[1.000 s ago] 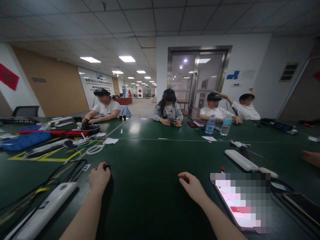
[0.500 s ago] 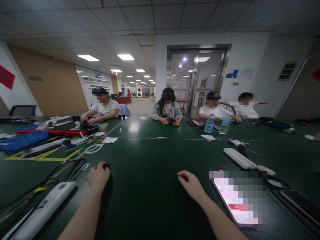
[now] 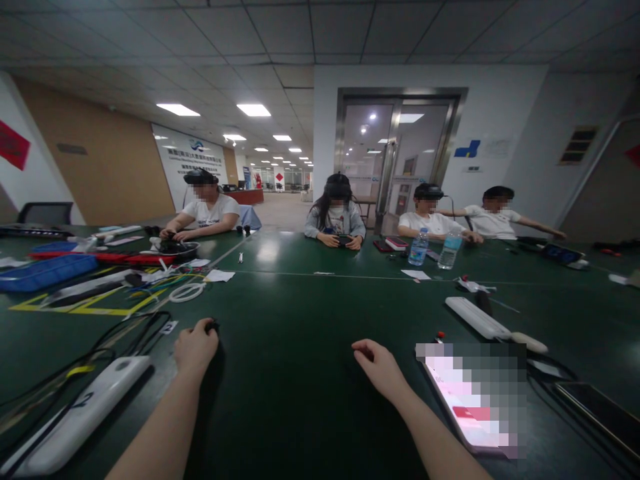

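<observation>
Head view: the left hand (image 3: 197,347) pinches a small black object (image 3: 213,326) beyond the white strip (image 3: 100,407) (a light, steady grip should suit it), while the right hand (image 3: 379,368), fingers loosely parted, holds nothing visible over the counter (image 3: 285,380).

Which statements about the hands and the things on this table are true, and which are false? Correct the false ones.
1. A small black object is at the left hand's fingertips. True.
2. The lit-screen device lies left of the left hand. False: the lit-screen device lies right of the right hand.
3. Two bottles stand on the table. True.
4. The blue tray is at the right. False: the blue tray is at the left.
</observation>
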### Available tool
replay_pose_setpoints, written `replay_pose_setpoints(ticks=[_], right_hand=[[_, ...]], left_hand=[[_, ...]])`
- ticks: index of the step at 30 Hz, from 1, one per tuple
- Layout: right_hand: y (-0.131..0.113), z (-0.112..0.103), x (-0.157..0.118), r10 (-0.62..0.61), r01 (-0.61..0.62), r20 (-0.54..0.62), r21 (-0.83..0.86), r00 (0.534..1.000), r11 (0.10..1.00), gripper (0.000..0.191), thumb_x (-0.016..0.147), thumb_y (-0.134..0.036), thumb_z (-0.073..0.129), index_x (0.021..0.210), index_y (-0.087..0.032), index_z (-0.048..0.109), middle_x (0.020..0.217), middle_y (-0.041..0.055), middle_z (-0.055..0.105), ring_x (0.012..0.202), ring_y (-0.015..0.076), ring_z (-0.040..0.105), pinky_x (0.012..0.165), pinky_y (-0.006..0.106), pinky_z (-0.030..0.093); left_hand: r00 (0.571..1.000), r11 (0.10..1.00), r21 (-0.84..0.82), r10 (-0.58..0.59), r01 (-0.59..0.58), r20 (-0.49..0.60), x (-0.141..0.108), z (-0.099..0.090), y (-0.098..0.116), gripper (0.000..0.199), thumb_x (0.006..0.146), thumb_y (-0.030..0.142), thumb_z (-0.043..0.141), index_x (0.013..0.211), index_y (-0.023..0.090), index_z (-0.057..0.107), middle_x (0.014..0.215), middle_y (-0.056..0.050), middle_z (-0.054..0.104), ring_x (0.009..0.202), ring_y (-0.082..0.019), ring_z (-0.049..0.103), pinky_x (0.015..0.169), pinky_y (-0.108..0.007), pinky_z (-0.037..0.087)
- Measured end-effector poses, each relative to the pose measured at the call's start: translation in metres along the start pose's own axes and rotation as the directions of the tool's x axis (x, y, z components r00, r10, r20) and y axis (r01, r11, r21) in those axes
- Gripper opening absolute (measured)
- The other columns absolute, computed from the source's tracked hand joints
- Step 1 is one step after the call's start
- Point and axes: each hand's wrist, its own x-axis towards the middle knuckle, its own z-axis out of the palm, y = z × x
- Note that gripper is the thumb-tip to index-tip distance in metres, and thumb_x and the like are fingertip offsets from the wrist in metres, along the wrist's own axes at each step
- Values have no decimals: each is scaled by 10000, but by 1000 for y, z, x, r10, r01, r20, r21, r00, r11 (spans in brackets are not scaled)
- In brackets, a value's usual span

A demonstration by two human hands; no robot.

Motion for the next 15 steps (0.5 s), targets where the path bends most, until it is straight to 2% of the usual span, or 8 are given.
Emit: replay_pose_setpoints(ticks=[9, 15], right_hand=[[-3, -1, 0, 16, -16, 17, -9, 1000, 1000, 230, 820, -219, 513, 1015, -214, 636, 997, 29, 648, 926, 179, 614, 815, 317, 480], [-4, 0, 0, 6, -6, 8, -19, 1000, 1000, 223, 814, -226, 513, 998, -212, 637, 969, 29, 652, 908, 181, 615, 815, 316, 476]], left_hand=[[1000, 1000, -7, 4, -4, -2, 2, 3, -2, 432, 813, 358, 411, 1198, 242, 569, 1094, -176, 554, 1035, -341, 549, 821, -411, 442], [998, 1000, -18, 4, -5, -57, 1, 6, -2, 486, 814, 345, 413, 1264, 185, 506, 1104, -200, 565, 1031, -341, 552, 827, -419, 433]])
